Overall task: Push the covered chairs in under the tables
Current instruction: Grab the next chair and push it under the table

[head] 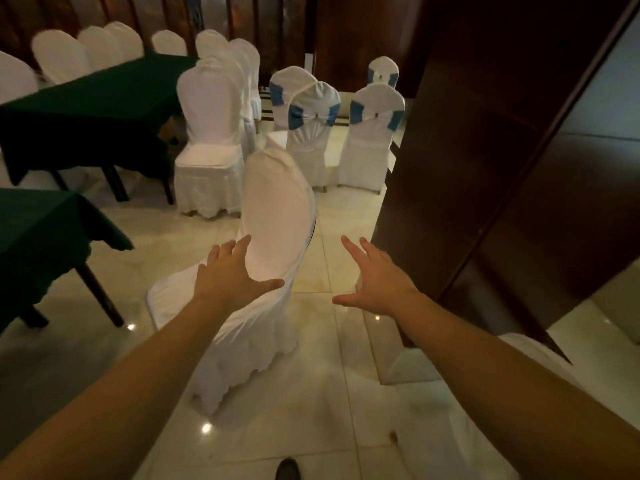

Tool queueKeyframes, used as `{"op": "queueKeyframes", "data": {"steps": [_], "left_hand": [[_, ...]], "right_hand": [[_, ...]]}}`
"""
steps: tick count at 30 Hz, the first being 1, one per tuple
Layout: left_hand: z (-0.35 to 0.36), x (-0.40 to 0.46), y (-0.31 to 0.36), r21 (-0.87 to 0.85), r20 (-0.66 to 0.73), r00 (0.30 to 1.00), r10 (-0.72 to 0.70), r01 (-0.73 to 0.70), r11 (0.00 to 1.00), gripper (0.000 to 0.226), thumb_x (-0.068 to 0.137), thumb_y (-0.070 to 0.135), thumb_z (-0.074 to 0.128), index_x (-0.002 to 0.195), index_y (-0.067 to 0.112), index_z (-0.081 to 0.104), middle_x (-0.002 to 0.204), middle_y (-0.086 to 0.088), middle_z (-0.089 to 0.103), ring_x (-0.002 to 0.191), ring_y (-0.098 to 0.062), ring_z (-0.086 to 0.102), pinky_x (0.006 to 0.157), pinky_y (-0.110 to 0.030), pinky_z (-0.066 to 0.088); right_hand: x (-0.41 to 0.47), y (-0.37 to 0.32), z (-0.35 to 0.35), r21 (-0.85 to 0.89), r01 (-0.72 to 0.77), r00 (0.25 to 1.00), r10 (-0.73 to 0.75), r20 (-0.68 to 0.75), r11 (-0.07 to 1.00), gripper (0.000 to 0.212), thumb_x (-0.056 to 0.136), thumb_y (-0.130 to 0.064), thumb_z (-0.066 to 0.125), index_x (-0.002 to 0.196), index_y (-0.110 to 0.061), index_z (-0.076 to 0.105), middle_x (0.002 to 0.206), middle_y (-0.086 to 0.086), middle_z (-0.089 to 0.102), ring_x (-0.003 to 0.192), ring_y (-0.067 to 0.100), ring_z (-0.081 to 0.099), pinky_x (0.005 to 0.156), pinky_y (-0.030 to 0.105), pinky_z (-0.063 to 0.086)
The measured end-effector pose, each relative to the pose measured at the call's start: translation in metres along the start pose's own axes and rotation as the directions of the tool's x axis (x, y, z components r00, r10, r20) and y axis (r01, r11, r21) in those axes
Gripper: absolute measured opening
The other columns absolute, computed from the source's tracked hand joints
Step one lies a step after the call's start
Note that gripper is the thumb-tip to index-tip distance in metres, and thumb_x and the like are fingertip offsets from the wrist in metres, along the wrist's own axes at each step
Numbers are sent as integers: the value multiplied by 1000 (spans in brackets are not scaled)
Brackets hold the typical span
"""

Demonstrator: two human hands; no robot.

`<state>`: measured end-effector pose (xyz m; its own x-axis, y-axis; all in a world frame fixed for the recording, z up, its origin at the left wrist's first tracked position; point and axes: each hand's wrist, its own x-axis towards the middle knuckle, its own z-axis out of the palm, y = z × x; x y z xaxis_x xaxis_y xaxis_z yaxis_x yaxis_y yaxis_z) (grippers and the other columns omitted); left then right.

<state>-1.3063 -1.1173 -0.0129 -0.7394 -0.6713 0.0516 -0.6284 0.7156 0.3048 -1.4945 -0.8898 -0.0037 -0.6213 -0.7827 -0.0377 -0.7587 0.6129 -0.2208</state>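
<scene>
A white-covered chair [277, 209] stands in the aisle right in front of me, its seat facing left toward a table with a dark green cloth [38, 223]. My left hand [232, 271] is spread open over the chair's back at its left edge, touching or nearly touching the cover. My right hand [375, 278] is open, fingers apart, in the air to the right of the chair back, holding nothing. A second green-clothed table [93, 102] lies farther back on the left, with another covered chair [209, 147] at its near end.
Several white-covered chairs line the far side of the back table. Three chairs with blue sashes [313, 133] stand ahead in the aisle. A dark wooden partition [485, 150] rises close on the right. The floor is glossy pale tile [329, 393]. My shoe tip [288, 470] shows at the bottom.
</scene>
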Motion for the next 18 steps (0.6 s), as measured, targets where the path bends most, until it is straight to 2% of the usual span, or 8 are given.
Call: {"op": "queueKeyframes", "data": {"steps": [7, 9, 11, 14, 18], "left_hand": [[8, 187, 23, -91, 19, 998, -54, 55, 994, 124, 60, 91, 60, 156, 27, 16, 160, -4, 28, 144, -33, 25, 110, -57, 34], [13, 226, 31, -123, 28, 996, -85, 88, 988, 125, 60, 90, 61, 156, 26, 14, 159, -5, 28, 143, -33, 26, 110, -57, 35], [19, 257, 41, -144, 38, 993, -111, 116, 983, 126, 59, 90, 61, 156, 25, 12, 159, -6, 27, 142, -33, 27, 109, -57, 35], [33, 297, 56, -134, 30, 992, -123, 126, 983, 130, 56, 94, 57, 155, 25, 9, 158, -6, 27, 142, -34, 26, 108, -59, 35], [64, 354, 82, -173, -2, 975, -223, 219, 960, 137, 50, 99, 52, 154, 22, 9, 159, -7, 27, 143, -35, 26, 110, -59, 33]], "right_hand": [[187, 41, -37, -88, 27, 1000, -28, -8, 996, 124, 66, -70, 78, 147, -57, -15, 167, -2, 3, 148, 30, 16, 104, 56, 40], [236, 50, -44, -124, 56, 998, -56, 2, 991, 122, 72, -58, 81, 148, -56, -14, 167, -2, 3, 147, 31, 18, 103, 54, 43], [282, 59, -48, -162, 105, 994, -105, 11, 981, 120, 78, -37, 83, 150, -52, -11, 166, 0, 4, 146, 31, 22, 101, 50, 46], [357, 69, -50, -203, 191, 981, -191, 22, 960, 117, 82, -12, 79, 153, -49, -6, 166, 1, 4, 144, 31, 24, 99, 45, 46], [472, 74, -40, -228, 347, 938, -336, 86, 910, 114, 82, -7, 77, 153, -48, -2, 166, 2, 5, 145, 31, 22, 100, 47, 44]]}}
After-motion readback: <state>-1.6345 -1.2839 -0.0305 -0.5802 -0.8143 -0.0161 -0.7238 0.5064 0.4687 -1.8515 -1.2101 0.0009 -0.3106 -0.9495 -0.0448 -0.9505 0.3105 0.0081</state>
